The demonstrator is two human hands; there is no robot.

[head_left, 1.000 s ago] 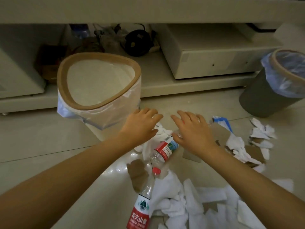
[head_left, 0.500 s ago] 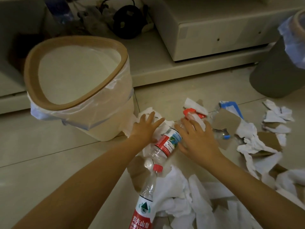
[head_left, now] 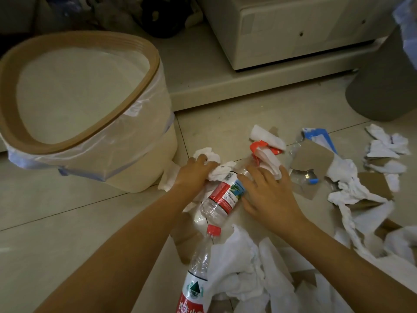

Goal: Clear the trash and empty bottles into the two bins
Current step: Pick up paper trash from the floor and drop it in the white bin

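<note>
A cream bin (head_left: 144,168) with a brown rim and clear liner stands at the left. Right beside its base my left hand (head_left: 194,175) grips crumpled white tissue (head_left: 209,155) on the floor. My right hand (head_left: 266,190) lies over the upper end of an empty red-labelled bottle (head_left: 225,195), its fingers on white paper with a red scrap (head_left: 268,152). A second red-capped bottle (head_left: 200,267) lies nearer me. A grey bin (head_left: 381,91) with a blue liner stands at the far right.
Torn white paper (head_left: 246,274) and brown cardboard pieces (head_left: 311,158) cover the tiled floor to the right and front. A crushed clear bottle with a blue cap (head_left: 304,177) lies among them. A low shelf with a cream box (head_left: 293,30) runs behind.
Both hands dropped from hovering near the cream bin down onto the pile. The left hand closed on tissue, the right settled over the bottle and paper. The view moved closer and lower.
</note>
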